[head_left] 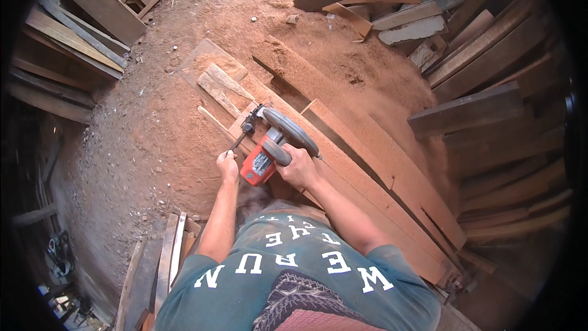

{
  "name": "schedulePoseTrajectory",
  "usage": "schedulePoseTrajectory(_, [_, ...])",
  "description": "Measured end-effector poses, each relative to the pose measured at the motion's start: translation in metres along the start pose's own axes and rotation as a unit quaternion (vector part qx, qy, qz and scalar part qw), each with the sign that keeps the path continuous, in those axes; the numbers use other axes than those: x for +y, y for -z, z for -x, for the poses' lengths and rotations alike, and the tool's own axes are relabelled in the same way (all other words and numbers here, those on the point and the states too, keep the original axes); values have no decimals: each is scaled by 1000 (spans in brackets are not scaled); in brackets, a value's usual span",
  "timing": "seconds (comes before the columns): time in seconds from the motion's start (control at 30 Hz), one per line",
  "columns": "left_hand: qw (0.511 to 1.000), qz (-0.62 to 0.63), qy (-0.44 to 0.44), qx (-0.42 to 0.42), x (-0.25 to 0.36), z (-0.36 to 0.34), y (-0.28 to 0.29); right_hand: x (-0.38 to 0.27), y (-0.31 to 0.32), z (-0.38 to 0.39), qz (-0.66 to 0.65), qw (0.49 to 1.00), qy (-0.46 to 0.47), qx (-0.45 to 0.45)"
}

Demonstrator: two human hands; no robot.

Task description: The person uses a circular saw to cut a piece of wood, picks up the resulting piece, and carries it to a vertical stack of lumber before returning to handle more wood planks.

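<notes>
A circular saw [260, 167] with a red motor housing and a grey blade guard rests on a long wooden plank [373, 224] that runs diagonally in front of me. My right hand [299, 168] is wrapped around the saw's grey handle. The fingers of my left hand [228, 165] are closed on the near end of a thin dark guide rod [239, 140], which reaches out from the clamp at the saw's front. Ahead of the saw, a short pale piece of wood [223, 86] lies on the plank. The blade's lower part is hidden.
Another thick plank [380, 156] lies alongside on the right. Reddish sawdust [349, 64] covers the ground. Boards are stacked at the right [484, 55] and upper left [101, 3], and scrap boards [162, 257] stand at my lower left.
</notes>
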State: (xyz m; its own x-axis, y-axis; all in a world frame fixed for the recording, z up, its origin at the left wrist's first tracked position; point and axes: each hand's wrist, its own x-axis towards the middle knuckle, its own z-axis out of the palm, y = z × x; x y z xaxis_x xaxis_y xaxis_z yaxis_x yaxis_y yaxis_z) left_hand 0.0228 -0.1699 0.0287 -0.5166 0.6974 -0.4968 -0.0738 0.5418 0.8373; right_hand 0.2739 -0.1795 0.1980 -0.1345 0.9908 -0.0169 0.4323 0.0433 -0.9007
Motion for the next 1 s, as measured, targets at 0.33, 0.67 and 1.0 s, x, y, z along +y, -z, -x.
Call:
schedulePoseTrajectory(0.33, [999, 31, 13, -4, 6, -73, 18, -3, -30, -51, -16, 999, 30, -10])
schedulePoseTrajectory(0.67, [998, 50, 35, -8, 45, -112, 29, -22, -50, -98, -32, 999, 16, -8])
schedulePoseTrajectory(1.0, [995, 99, 26, -6, 113, -153, 47, -57, -85, -148, -12, 1000, 29, -2])
